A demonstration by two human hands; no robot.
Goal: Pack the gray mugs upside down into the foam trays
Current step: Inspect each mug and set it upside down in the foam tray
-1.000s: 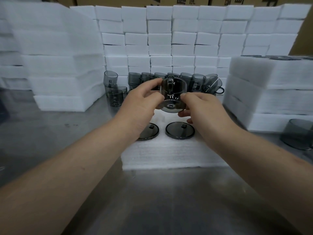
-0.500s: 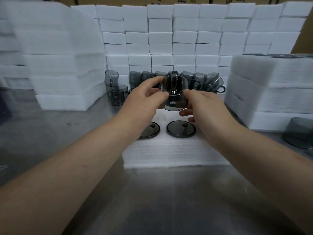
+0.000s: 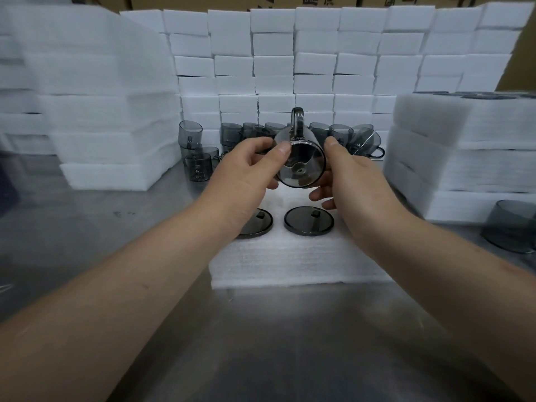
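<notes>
Steel counter (image 3: 275, 343) backed by white foam blocks (image 3: 313, 68); above the foam tray (image 3: 290, 262), at 12 o'clock from two inverted mugs (image 3: 309, 224), gray mug (image 3: 301, 169) held on its side, handle up, fingers of left hand (image 3: 240, 181) and right hand (image 3: 353, 181) grasping it.

Both bare forearms are pointing inward and meeting at the gray mug (image 3: 303, 165), held up between them. The left hand (image 3: 243, 175) is gripping the mug's left side, its thumb pressing on the edge of the base. The right hand (image 3: 352, 177) is cupping the right side, thumb on top, fingers (image 3: 319, 195) curling underneath.
</notes>
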